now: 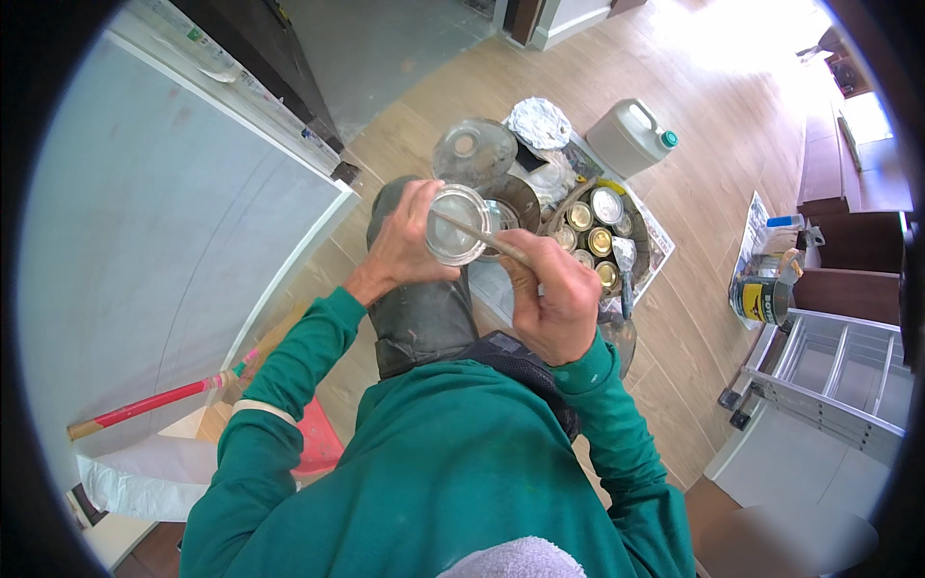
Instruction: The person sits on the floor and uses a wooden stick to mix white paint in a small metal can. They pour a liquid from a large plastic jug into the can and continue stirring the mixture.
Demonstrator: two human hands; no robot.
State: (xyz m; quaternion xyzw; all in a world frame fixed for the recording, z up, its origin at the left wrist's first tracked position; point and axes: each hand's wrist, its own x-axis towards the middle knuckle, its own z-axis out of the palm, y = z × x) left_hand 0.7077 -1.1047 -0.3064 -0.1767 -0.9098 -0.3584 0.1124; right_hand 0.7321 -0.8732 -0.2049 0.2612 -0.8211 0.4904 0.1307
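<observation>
My left hand [409,246] is wrapped round a small round container with a clear interior and metal-looking rim [455,231], held over my knee. My right hand [554,294] grips a thin pale stick [506,249], whose tip reaches into that container. Just beyond them is a dark bucket [518,200]. To its right, a round tub [617,191] holds several small cans with silver and gold lids [599,242] and a brush [624,258]. A translucent plastic lid [472,144] lies past my left hand.
A pale jug [626,135] and crumpled white material [538,120] are at the back. An aluminium ladder [833,371] and a labelled can [756,301] stand at the right. A white panel [173,212] and a red-handled tool [154,409] are at the left.
</observation>
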